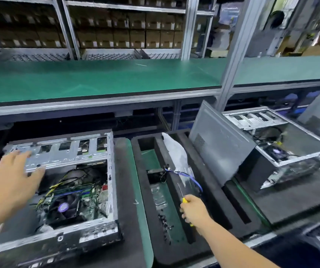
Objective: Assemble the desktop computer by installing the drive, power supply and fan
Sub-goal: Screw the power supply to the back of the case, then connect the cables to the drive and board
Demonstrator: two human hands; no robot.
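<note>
The open computer case (58, 188) lies on its side at the left, its fan (64, 207) showing inside. The left hand (14, 180) hovers over its drive cage (58, 153), fingers spread, gripping nothing. The right hand (194, 209) is closed around a yellow-handled screwdriver (182, 194) above the black foam tray (174, 190).

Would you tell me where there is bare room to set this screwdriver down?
The green shelf above the open case looks bare. The foam tray by the right hand holds screws and a bag; inside the case is crowded.
</note>
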